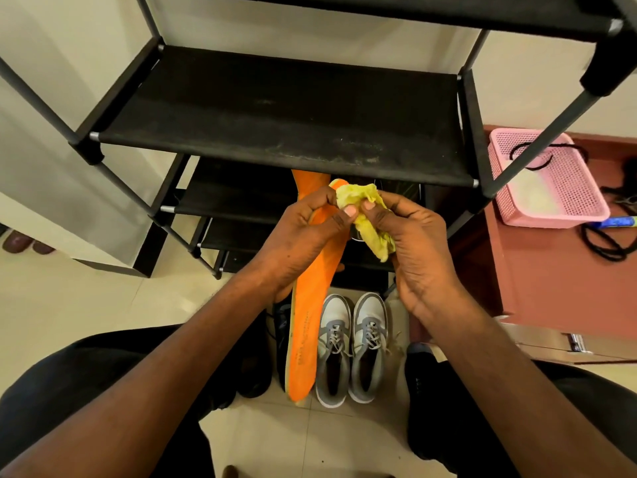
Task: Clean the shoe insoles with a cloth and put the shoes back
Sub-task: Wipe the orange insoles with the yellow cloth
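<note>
My left hand (303, 232) grips two orange insoles (310, 326) held together, their toe ends pointing toward the rack. My right hand (413, 246) holds a crumpled yellow cloth (370, 219) against the top end of the insoles, and my left thumb also touches the cloth. Below my hands a pair of grey and white sneakers (351, 346) stands on the tiled floor, toes toward the rack. A dark shoe (281, 339) lies to the left of the sneakers, half hidden behind the insoles.
A black shoe rack (282, 132) with fabric shelves stands right in front of me. A pink plastic basket (548, 177) sits on a reddish cabinet (558, 288) at the right, with black cords beside it. My dark-trousered knees frame the floor space.
</note>
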Action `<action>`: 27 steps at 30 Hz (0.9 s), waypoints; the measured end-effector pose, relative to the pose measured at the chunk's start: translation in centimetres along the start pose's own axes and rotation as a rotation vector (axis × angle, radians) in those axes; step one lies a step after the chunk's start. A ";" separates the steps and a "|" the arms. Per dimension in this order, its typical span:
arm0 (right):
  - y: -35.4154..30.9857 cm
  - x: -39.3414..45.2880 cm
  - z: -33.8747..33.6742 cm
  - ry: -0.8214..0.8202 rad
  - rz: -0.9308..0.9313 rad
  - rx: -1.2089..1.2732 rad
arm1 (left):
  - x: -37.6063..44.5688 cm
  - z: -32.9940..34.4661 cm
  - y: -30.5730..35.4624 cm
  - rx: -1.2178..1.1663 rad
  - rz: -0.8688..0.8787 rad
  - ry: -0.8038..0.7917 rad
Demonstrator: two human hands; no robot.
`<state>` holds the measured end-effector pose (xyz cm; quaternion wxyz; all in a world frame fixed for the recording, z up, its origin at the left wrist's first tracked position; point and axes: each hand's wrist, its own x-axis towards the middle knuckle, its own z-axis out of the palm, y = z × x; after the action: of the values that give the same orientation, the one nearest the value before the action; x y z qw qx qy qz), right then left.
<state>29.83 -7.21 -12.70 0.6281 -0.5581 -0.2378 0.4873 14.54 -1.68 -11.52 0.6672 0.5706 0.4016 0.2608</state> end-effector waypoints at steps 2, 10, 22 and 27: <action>0.1 0.2 -0.2 0.007 0.017 0.013 | 0.1 -0.1 0.1 0.037 0.012 -0.013; -0.1 0.4 -0.3 0.201 -0.192 -0.151 | 0.0 -0.9 0.3 -0.129 -0.079 -0.065; 1.7 0.0 -0.9 0.079 -0.796 -1.060 | -0.4 -0.6 0.7 -0.485 -0.297 -0.111; 2.1 -1.0 -0.2 -0.093 -0.848 -1.131 | -0.5 -0.7 0.8 -0.475 -0.256 -0.061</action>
<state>28.89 -8.37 -14.52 0.3669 -0.6368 -0.6777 0.0258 13.82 -1.52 -10.70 0.8216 0.3503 0.3781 0.2437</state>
